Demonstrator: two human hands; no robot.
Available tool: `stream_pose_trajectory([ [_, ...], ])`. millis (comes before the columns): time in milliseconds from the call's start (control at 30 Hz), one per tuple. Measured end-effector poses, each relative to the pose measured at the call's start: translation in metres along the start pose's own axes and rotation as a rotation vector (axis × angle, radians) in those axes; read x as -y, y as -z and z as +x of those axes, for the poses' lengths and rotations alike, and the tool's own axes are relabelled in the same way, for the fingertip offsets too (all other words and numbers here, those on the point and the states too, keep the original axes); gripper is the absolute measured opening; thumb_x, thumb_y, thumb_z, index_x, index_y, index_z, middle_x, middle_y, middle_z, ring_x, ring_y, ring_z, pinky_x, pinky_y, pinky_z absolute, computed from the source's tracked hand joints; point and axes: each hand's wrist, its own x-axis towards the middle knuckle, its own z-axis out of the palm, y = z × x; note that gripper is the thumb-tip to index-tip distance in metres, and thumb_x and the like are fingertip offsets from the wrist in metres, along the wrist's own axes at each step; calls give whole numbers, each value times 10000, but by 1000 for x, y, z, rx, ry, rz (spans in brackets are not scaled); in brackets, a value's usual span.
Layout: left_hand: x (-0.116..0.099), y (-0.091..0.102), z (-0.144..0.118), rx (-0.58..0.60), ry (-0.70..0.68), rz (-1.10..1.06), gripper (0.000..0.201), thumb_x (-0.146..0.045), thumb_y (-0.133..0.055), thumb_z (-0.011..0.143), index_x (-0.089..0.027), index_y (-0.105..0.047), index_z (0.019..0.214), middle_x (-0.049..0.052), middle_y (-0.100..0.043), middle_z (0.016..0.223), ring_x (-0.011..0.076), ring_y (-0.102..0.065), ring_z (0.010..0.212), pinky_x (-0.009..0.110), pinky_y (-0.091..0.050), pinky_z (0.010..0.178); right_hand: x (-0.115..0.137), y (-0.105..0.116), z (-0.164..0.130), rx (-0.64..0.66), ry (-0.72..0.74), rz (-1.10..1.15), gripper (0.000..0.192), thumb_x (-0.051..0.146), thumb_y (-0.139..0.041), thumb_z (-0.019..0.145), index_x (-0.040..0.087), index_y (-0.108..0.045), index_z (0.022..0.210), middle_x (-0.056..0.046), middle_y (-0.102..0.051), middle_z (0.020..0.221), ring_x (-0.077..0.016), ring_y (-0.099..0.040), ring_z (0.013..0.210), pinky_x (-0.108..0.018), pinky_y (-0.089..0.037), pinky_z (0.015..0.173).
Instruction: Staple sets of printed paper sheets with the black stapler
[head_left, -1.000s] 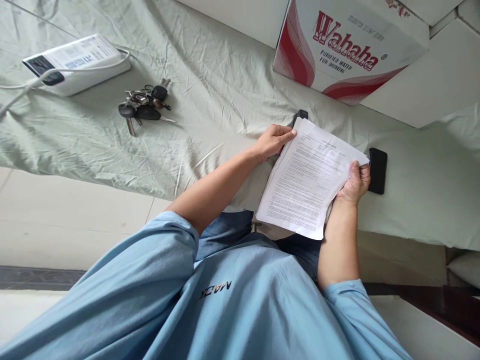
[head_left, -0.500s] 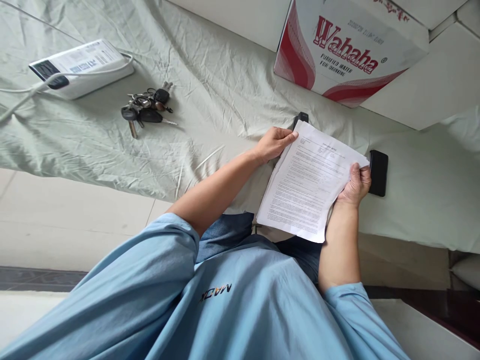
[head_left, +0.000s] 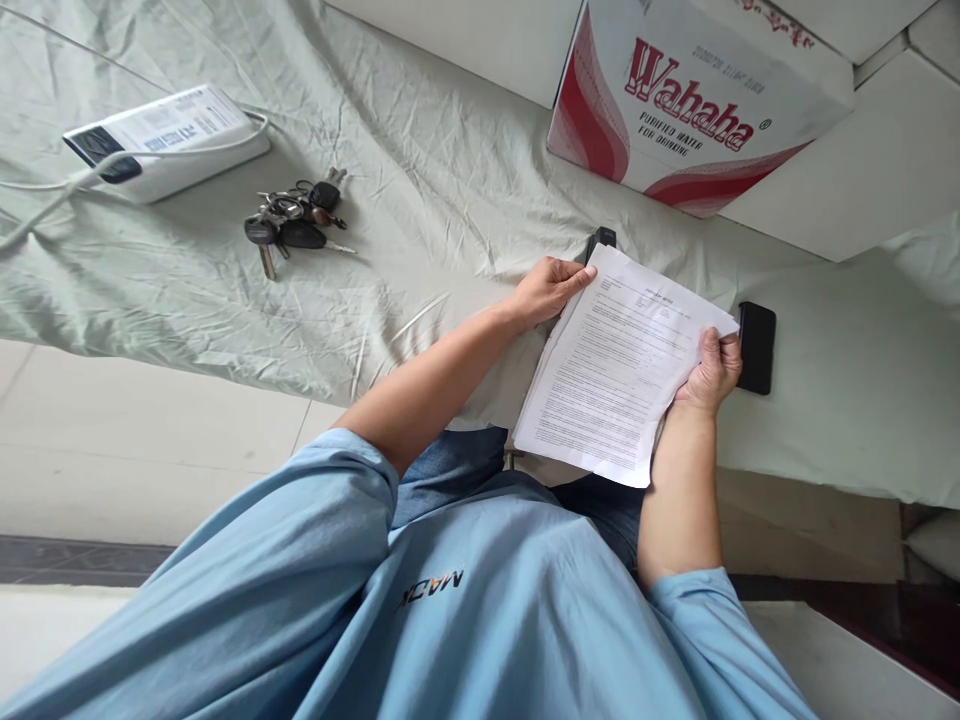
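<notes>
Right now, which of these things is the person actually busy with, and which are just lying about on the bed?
In hand:
- stack of printed papers, gripped at its edges by the left hand and the right hand

Lying about:
- bunch of keys on the sheet
- white box with a cable
- Wahaha carton
- black phone
- small black object, half hidden behind the papers

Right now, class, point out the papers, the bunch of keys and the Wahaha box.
papers (head_left: 615, 375), head view, middle of top sheet.
bunch of keys (head_left: 294, 222), head view, central cluster.
Wahaha box (head_left: 694, 100), head view, printed side.
</notes>
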Motion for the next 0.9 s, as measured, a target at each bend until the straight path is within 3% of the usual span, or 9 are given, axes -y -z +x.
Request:
stream_pose_trajectory([
  [133,0,-1,0,0,5,-23,798,-942,-672,993,-282,-294,749,-55,-261,715,108,-221,664,297,-194,562,3,-3,-2,-55,-22,52,289,372,-945,743,240,-735,890,30,-760,915,-175,-708,926,-380,-652,1048],
  [433,-2,-3,-1,5,-20,-21,846,-1028,-656,928,-276,-318,735,-49,-266,731,111,-237,676,315,-203,581,7,-2,-1,-49,-16,-26,312,409,-924,743,242,-690,863,29,-709,883,-185,-664,923,-380,-633,1012],
  [900,0,-4,-1,34,-48,48,874,-1071,-604,920,-261,-354,710,-37,-299,722,119,-271,687,324,-222,617,1,3,4,-40,-18,-29,295,434,-936,867,262,-696,861,46,-652,884,-208,-745,1006,-437,-683,1008],
])
